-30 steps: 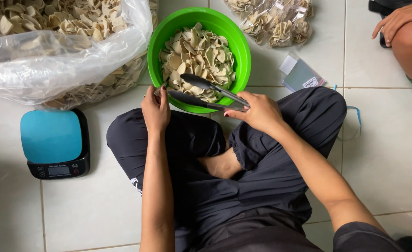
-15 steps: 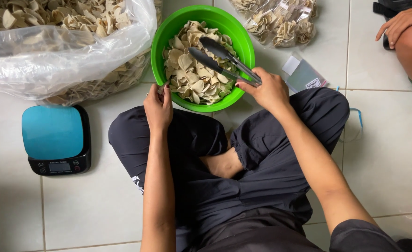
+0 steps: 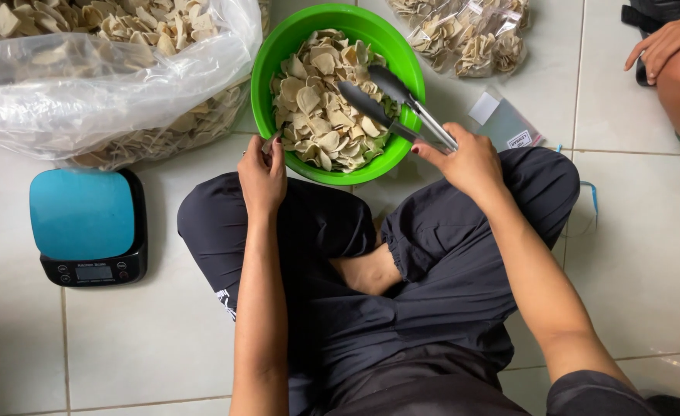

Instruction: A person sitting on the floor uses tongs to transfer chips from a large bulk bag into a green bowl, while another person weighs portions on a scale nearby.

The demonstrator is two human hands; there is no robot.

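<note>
While right hand (image 3: 469, 162) grips tongs (image 3: 401, 108), bowl (image 3: 267, 58) touches knee.

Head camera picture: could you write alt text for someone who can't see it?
Seen from above, a person sitting cross-legged on a tiled floor holds metal tongs in the right hand over a green bowl of pale crackers, the left hand at its near rim. A blue-topped kitchen scale and a large clear bag of crackers lie to the left.
</note>
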